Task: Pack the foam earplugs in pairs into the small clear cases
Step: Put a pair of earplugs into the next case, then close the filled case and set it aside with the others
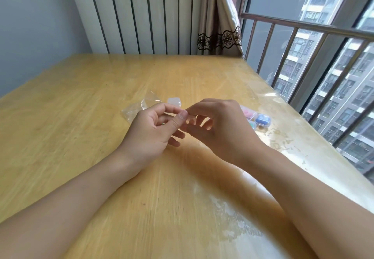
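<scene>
A small clear case (174,102) lies on the wooden table (81,117), toward its far edge, beside a crumpled clear plastic bag (139,106). Cases holding blue earplugs (262,120), pink earplugs (250,113) and green earplugs (252,125) cluster near the table's right edge. Above the middle, the left hand (153,131) and right hand (218,125) meet with curled fingertips; what they pinch cannot be told.

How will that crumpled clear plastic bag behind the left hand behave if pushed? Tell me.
The clear plastic bag looks thin and creased, so probably floppy and very light. On the glossy table it would likely slide or crumple rather than move as one piece.
</scene>
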Motion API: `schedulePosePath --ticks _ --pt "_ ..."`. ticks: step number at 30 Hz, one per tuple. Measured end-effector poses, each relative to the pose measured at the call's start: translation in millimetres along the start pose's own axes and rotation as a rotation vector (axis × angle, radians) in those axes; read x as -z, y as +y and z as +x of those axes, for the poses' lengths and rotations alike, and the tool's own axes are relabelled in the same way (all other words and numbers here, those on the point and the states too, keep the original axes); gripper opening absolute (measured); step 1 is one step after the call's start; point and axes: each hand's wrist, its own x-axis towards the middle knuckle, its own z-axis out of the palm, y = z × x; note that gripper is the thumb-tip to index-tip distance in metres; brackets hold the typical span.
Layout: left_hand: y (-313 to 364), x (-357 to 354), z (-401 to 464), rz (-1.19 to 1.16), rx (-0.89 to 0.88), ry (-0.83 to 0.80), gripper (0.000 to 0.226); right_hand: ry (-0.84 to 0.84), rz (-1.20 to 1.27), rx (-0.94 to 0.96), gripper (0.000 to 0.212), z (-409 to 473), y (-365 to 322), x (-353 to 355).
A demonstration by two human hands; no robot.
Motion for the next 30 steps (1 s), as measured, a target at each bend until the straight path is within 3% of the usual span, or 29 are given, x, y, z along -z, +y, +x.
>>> schedulePosePath --ticks 5,10,13,18,22,26,30 --pt "0.6 -0.3 -0.3 -0.019 -0.012 0.009 0.037 0.040 0.035 0.005 0.006 1.8 2.3 -3.0" --pt "-0.5 -1.5 -1.6 -0.045 -0.021 0.006 0.039 -0.206 0.336 -0.258 0.029 5.9 8.8 9.9" --pt "-1.1 -0.8 -1.5 -0.004 -0.053 0.047 0.045 -0.254 0.503 -0.344 0.029 7.0 17.8 19.9" --pt "-4.3 1.2 0.7 0.035 -0.077 0.038 0.028 -0.230 0.306 -0.272 0.017 4.7 18.8 12.1" --pt "-4.7 1.3 2.9 -0.016 -0.086 0.023 0.012 -0.080 0.218 -0.198 0.015 7.3 21.2 7.3" --pt "-0.9 3.7 4.1 -0.008 -0.145 0.066 0.008 0.183 0.086 -0.407 0.016 14.6 50.2 20.7" --pt "-2.9 5.8 4.9 0.035 -0.152 0.076 0.005 0.099 0.050 -0.566 0.014 7.7 71.3 24.7"
